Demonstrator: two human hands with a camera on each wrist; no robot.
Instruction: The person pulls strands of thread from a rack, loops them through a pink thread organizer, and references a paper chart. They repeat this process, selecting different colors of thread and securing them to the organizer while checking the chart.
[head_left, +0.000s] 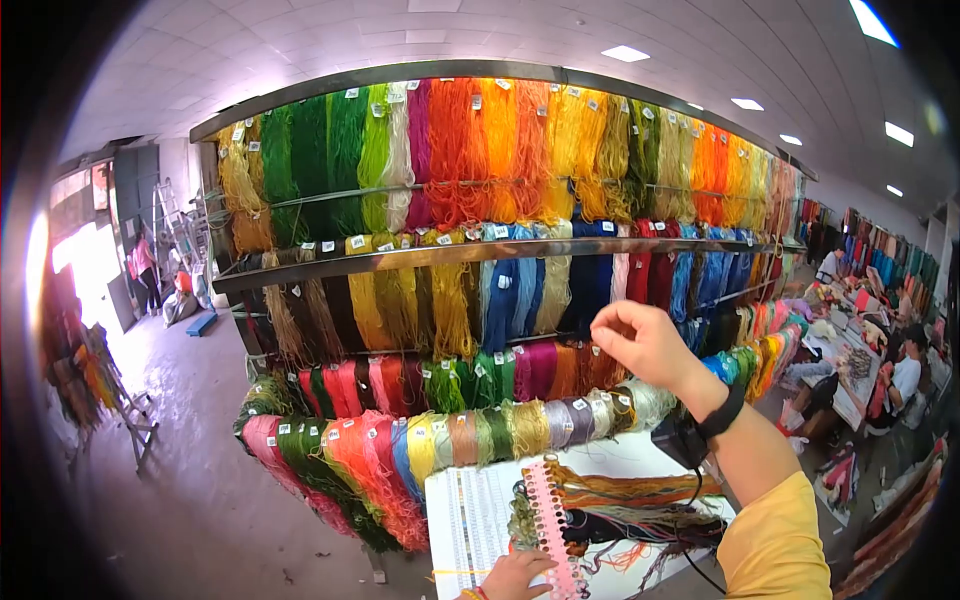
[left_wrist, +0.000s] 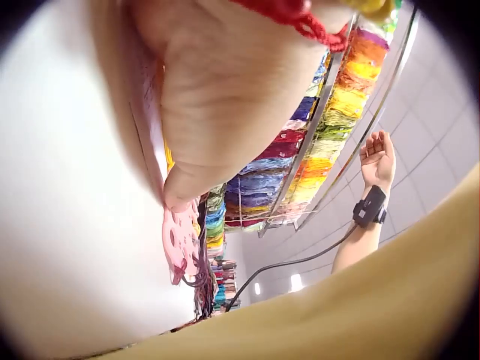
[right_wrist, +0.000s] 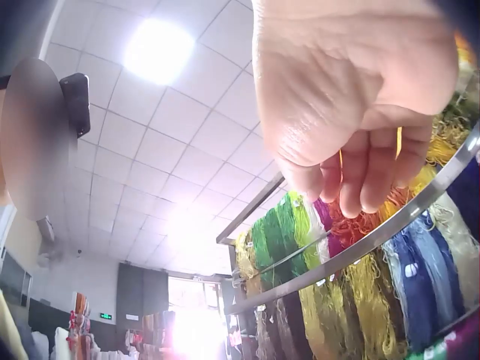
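Note:
My left hand (head_left: 515, 577) rests at the lower end of a pink perforated card (head_left: 550, 520), its fingertips on the card's edge. In the left wrist view the thumb side of that hand touches the same pink card (left_wrist: 180, 244). Bundles of brown, orange and dark thread (head_left: 630, 490) hang from the card's holes over a white board. A printed sheet (head_left: 470, 520) with columns lies to its left. Raised before the thread rack, my right hand (head_left: 640, 345) has loosely bent fingers with nothing between them. Hanging thread skeins (right_wrist: 360, 300) are behind it in the right wrist view.
A metal rack (head_left: 500, 255) carries rows of tagged, coloured skeins. A padded row of skeins (head_left: 480, 440) borders the board. A black cable (left_wrist: 292, 262) runs from the right wrist's camera. At right, people sit around a table (head_left: 850, 370).

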